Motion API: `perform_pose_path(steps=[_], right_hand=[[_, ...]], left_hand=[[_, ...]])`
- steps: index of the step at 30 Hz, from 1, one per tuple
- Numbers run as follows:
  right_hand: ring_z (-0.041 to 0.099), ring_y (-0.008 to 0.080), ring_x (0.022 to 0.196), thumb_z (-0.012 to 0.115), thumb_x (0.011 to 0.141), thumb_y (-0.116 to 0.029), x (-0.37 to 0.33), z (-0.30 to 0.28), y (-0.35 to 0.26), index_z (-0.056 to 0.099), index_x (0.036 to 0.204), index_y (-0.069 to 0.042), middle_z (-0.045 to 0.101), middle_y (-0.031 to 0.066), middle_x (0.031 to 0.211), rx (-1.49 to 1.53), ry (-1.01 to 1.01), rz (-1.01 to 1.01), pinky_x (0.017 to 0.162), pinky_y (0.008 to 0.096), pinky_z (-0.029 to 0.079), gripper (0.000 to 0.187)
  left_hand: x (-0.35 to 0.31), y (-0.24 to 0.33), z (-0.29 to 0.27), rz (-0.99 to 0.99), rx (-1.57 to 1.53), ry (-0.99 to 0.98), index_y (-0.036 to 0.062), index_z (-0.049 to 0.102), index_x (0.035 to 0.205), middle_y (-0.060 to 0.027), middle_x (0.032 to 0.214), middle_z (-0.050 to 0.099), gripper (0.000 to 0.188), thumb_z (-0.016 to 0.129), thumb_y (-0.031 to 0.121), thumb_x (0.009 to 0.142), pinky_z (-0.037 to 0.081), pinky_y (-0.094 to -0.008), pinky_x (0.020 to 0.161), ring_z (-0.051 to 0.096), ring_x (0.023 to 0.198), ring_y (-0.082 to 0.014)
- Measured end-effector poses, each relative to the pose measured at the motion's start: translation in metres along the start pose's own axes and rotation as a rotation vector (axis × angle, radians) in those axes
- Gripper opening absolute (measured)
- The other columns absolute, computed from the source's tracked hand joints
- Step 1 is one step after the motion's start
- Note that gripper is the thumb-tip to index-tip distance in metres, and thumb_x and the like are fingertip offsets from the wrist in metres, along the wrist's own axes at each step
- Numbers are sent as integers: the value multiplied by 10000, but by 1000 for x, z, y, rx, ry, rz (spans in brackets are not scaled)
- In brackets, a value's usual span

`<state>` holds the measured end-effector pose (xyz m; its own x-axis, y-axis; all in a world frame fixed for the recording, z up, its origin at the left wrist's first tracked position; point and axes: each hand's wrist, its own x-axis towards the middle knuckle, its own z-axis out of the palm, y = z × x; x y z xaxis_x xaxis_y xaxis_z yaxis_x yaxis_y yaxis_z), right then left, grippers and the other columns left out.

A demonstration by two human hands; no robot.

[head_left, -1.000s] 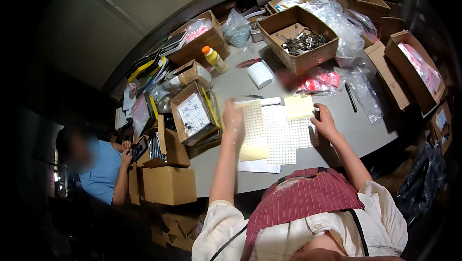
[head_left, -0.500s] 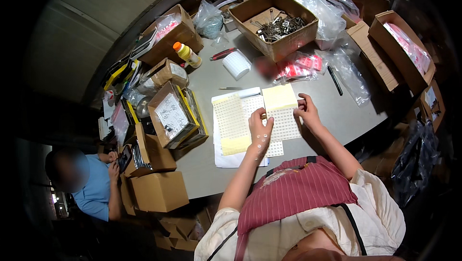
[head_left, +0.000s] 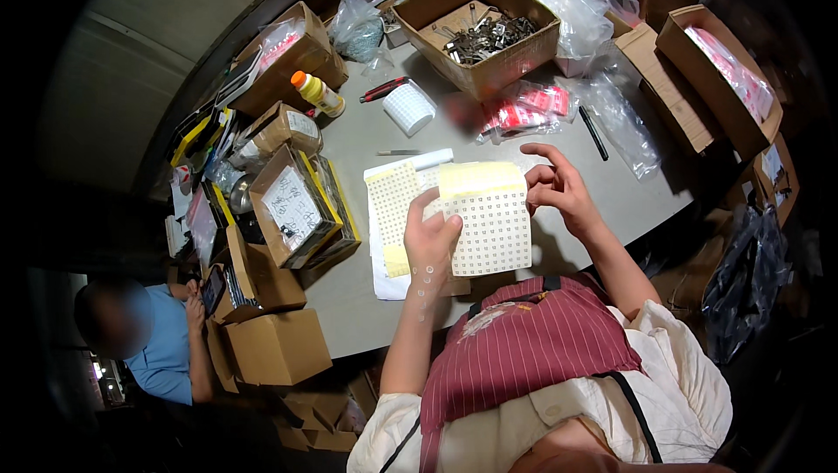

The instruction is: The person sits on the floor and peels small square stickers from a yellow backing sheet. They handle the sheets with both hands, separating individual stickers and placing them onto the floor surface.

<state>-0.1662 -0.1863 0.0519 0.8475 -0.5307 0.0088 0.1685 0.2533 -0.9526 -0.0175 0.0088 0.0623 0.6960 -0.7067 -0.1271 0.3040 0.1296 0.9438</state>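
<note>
A sheet of small printed round-label stickers (head_left: 491, 233), pale with a yellow upper band, is raised in front of me above the table. My left hand (head_left: 431, 233) grips its left edge, thumb on the front face. At the upper right edge, my right hand (head_left: 559, 192) pinches the sheet with thumb and curled fingers, while the index finger sticks out above. Several small round stickers (head_left: 425, 281) cling to my left wrist and forearm. Beneath the left hand lies another yellowish sticker sheet (head_left: 393, 211) on white paper (head_left: 384, 285), partly covered.
An open carton (head_left: 476, 71) of metal clips stands at the back, beside red-and-white packets (head_left: 524, 115). A black pen (head_left: 594, 133), a white roll (head_left: 408, 108), a red cutter (head_left: 384, 89) and an orange-capped bottle (head_left: 317, 93) lie or stand around. Boxes (head_left: 292, 207) line the left; a person (head_left: 161, 342) sits beyond.
The sticker sheet has come up off the papers toward me, with both hands on it. My left hand has shifted left along with it, and the whole view has moved slightly.
</note>
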Motion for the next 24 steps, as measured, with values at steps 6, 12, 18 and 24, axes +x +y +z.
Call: perform_pose_path(steps=[6,12,18,24], right_hand=[[587,108,698,621,768,-26,0,2,3,473,1350,-10,582,27,798,32,28,-14,637,259,503,600],[585,103,705,617,760,-19,-2,0,6,466,1356,-7,576,22,813,12,44,-29,636,253,501,615],[496,64,740,608,754,19,-9,6,-10,490,1333,-21,523,-18,789,38,-27,17,729,225,412,592],[577,95,746,630,743,2,-6,0,4,469,1374,-23,539,14,822,8,-52,24,656,259,516,652]], left_hand=[[-12,6,6,-9,58,-27,-19,339,1426,-247,1142,678,537,591,-13,951,539,-338,907,664,1040,-234],[-16,6,10,-9,70,-7,-25,343,1426,-247,1129,677,540,594,-11,947,537,-323,883,665,1008,-223],[-17,9,15,9,10,51,-41,381,1398,-240,1132,693,552,602,-18,893,523,-339,927,669,1043,-223],[-17,8,13,-6,11,29,-43,388,1394,-241,1143,689,553,611,-15,890,524,-340,927,668,1045,-225]])
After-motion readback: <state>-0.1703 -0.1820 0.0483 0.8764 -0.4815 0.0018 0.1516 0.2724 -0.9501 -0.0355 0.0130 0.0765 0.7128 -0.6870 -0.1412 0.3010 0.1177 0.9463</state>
